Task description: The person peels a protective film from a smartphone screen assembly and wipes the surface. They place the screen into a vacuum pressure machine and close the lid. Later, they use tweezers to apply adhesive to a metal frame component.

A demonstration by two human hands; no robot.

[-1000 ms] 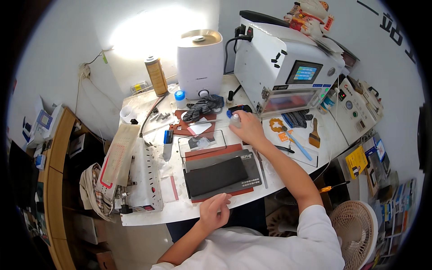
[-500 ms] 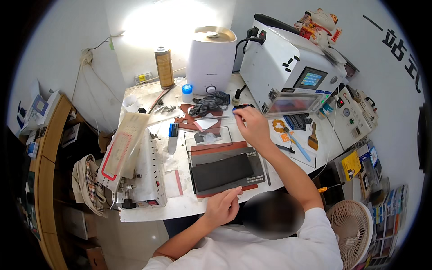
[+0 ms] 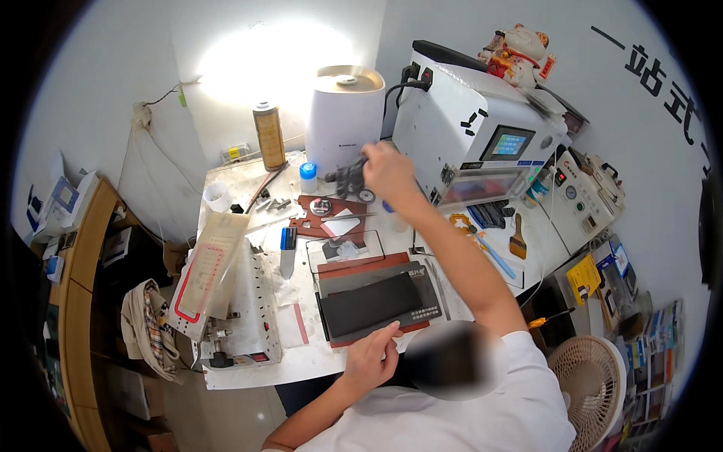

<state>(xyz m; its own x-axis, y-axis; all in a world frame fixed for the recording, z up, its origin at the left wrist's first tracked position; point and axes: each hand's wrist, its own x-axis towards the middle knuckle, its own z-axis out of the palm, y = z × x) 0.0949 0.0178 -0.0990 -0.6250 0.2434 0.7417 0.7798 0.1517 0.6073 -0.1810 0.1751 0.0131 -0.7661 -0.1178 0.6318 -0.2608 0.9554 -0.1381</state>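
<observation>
My right hand (image 3: 388, 173) is raised over the back of the desk, gripping a dark grey knitted glove (image 3: 345, 178) in front of a tall white appliance (image 3: 343, 113). A round metal piece (image 3: 320, 206) lies just below it on a brown cut panel (image 3: 307, 224). My left hand (image 3: 370, 358) is at the desk's near edge, loosely closed with no visible object, its fingertips beside a black sheet (image 3: 369, 301) stacked on a grey printed mat (image 3: 431, 294) and reddish-brown board (image 3: 331, 267). A clear rectangular frame (image 3: 380, 245) is behind the stack.
A white machine (image 3: 467, 113) with screen stands back right; tilted translucent sheets (image 3: 207, 271) rest on a metal device at left. A brush (image 3: 517, 239), blue-handled scraper (image 3: 288, 241), spray can (image 3: 269, 139) and blue-capped bottle (image 3: 308, 178) are on the desk. A fan (image 3: 587, 384) stands lower right.
My right hand has moved up and back from near a small bottle to the dark glove, which is now lifted, uncovering the round metal piece. My left hand stays at the near edge.
</observation>
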